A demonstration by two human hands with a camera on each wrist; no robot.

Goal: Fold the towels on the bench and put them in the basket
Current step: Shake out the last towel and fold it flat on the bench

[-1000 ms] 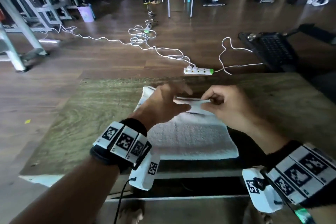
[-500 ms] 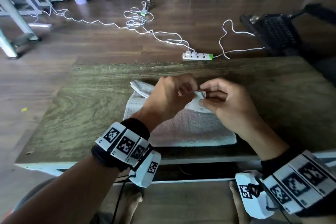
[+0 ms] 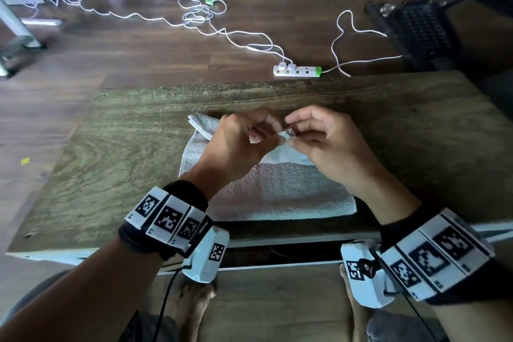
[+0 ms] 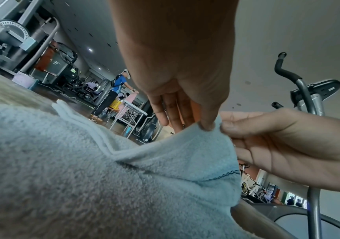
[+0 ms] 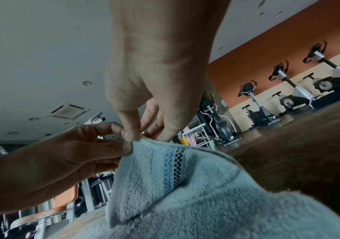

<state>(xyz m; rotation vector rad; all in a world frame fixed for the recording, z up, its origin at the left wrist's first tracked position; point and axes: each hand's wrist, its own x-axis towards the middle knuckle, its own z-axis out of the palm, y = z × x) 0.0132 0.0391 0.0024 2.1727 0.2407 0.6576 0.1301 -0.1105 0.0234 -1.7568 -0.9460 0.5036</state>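
Observation:
A white towel (image 3: 277,189) with a blue checked stripe (image 5: 171,169) lies on the wooden bench (image 3: 125,147), its near edge at the bench's front. One corner is lifted above the towel's middle. My left hand (image 3: 273,134) pinches that corner from the left, and my right hand (image 3: 290,137) pinches it from the right, fingertips almost touching. The left wrist view shows my left hand (image 4: 206,127) on the raised tip with the right thumb beside it. In the right wrist view my right hand (image 5: 133,137) holds the same tip. No basket is in view.
Beyond the bench's far edge a white power strip (image 3: 297,71) and loose white cables (image 3: 200,12) lie on the wood floor. A black machine (image 3: 422,30) stands at the far right. Exercise bikes (image 5: 291,90) line the wall, and a person in blue (image 4: 117,87) stands far off.
My hands have come together from holding a stretch of towel edge between them to pinching one raised corner. The head view has tilted down toward the bench.

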